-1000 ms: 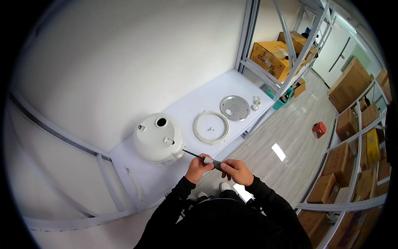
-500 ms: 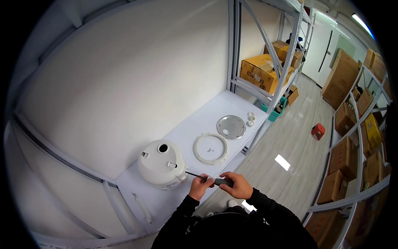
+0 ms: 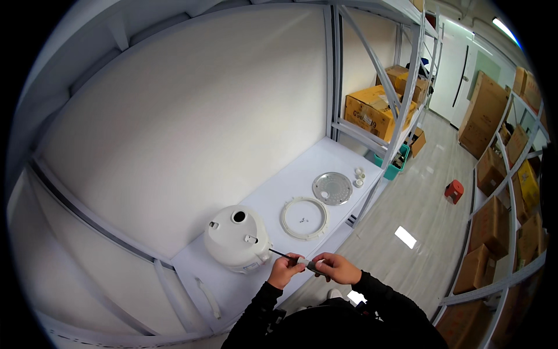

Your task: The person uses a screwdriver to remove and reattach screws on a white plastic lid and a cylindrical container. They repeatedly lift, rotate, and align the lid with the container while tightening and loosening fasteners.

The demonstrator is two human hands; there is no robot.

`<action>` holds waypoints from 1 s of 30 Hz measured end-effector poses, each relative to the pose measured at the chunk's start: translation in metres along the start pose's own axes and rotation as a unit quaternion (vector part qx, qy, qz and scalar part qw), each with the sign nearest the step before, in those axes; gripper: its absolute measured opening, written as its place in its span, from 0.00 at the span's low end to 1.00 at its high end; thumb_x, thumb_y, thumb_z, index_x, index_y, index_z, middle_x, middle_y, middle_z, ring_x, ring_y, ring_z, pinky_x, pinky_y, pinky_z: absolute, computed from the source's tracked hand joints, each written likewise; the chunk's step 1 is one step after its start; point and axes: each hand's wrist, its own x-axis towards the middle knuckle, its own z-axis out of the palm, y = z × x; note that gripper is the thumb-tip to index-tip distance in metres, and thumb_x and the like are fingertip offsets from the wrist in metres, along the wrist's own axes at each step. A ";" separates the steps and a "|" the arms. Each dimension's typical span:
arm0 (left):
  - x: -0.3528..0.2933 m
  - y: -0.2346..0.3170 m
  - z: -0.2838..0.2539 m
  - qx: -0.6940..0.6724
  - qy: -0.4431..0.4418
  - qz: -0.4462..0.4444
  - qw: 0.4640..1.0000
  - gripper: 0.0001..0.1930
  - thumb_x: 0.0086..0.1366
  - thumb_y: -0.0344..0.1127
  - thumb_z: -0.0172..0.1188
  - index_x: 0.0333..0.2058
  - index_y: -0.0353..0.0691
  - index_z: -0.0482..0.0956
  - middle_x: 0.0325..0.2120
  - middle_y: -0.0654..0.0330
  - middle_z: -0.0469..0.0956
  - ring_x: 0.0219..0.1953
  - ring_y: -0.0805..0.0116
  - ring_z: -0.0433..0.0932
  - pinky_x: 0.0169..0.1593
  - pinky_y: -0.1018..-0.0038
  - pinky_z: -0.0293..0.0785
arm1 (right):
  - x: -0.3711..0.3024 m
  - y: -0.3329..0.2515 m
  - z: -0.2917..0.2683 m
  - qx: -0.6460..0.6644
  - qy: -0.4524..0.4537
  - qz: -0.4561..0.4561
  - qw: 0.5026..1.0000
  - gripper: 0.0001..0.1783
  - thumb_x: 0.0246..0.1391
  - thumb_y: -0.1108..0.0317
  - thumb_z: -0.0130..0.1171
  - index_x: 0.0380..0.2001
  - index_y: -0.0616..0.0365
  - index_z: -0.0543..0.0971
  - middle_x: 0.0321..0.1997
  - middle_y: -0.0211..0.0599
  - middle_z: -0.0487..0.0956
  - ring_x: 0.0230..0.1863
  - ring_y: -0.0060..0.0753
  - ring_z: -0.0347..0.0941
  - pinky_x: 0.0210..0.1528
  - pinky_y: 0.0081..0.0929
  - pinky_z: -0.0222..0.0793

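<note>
A white, rounded housing stands on the table at the near left, with a round dark hole and small fittings on top. A long-shafted screwdriver points at its right side, its tip at or very near a small lug there. My left hand is closed around the shaft close to the grey handle. My right hand pinches the handle's other end, its fingers partly covering it. A white ring lies beyond, with several tiny screws inside its opening.
Past the ring lie a round perforated metal plate and several small white caps. A curved white handle rests at the table's near left. Shelf posts, a yellow carton and a teal bin stand at the right.
The whole view has shifted, so everything sits lower and further right. My right fingers have changed their hold on the screwdriver handle; the screwdriver still points at the housing.
</note>
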 end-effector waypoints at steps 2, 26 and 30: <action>0.001 -0.006 -0.003 0.012 0.014 -0.003 1.000 0.15 0.67 0.28 0.65 0.50 0.32 0.76 0.41 0.59 0.82 0.40 0.72 0.81 0.47 0.73 0.78 | -0.004 -0.004 0.001 -0.145 0.036 -0.102 0.983 0.23 0.60 0.56 0.67 0.51 0.61 0.79 0.38 0.42 0.85 0.31 0.30 0.81 0.37 0.31 0.77; -0.004 0.001 0.059 0.063 0.144 0.061 0.986 0.18 0.69 0.29 0.62 0.56 0.33 0.77 0.47 0.58 0.82 0.45 0.74 0.80 0.49 0.75 0.77 | 0.026 -0.004 -0.068 -0.299 -0.194 -0.133 0.925 0.31 0.54 0.61 0.68 0.59 0.60 0.74 0.44 0.50 0.83 0.45 0.50 0.81 0.48 0.38 0.75; -0.002 -0.004 0.084 0.030 0.193 0.086 0.977 0.18 0.69 0.29 0.63 0.56 0.32 0.77 0.46 0.59 0.83 0.44 0.75 0.79 0.49 0.75 0.77 | 0.033 0.000 -0.088 -0.284 -0.235 -0.166 0.915 0.29 0.56 0.61 0.67 0.59 0.59 0.74 0.41 0.48 0.83 0.41 0.48 0.81 0.46 0.38 0.75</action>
